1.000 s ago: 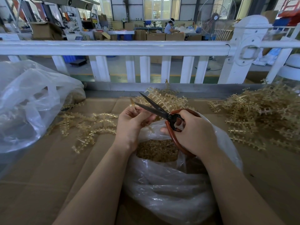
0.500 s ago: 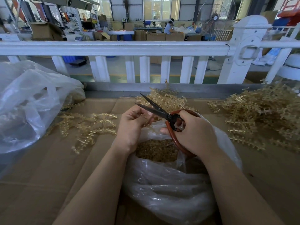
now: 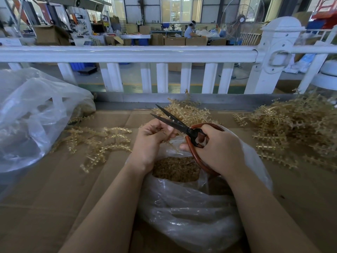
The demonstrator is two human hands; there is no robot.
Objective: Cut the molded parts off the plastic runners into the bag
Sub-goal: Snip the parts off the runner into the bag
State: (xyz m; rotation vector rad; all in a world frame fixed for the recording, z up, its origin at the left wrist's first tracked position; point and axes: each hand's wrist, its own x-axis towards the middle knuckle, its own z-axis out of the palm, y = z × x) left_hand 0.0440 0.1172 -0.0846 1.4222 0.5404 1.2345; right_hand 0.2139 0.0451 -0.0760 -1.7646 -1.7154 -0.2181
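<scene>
Over the mouth of the clear plastic bag [image 3: 191, 212], both hands work close together above the cardboard-covered table [image 3: 45, 198]. The right hand [image 3: 217, 150] grips the black-bladed scissors with large reddish-brown loop handles [image 3: 184, 127], fingers curled through and around the loops; the blades stand slightly parted, tips pointing up and left. The left hand [image 3: 151, 141] has its fingers curled inward, pinching a thin tan plastic runner [image 3: 168, 136] just beneath the blades; most of the piece is hidden by the fingers. Inside the bag lies a heap of small tan cut parts [image 3: 176, 168]. Uncut tan runners lie in a large pile [image 3: 291, 128] to the right, a smaller pile [image 3: 184, 111] behind the scissors, and scattered pieces [image 3: 102, 141] to the left. A second crumpled clear bag [image 3: 31, 115] sits at far left. A white railing [image 3: 127, 53] borders the table's far edge.
</scene>
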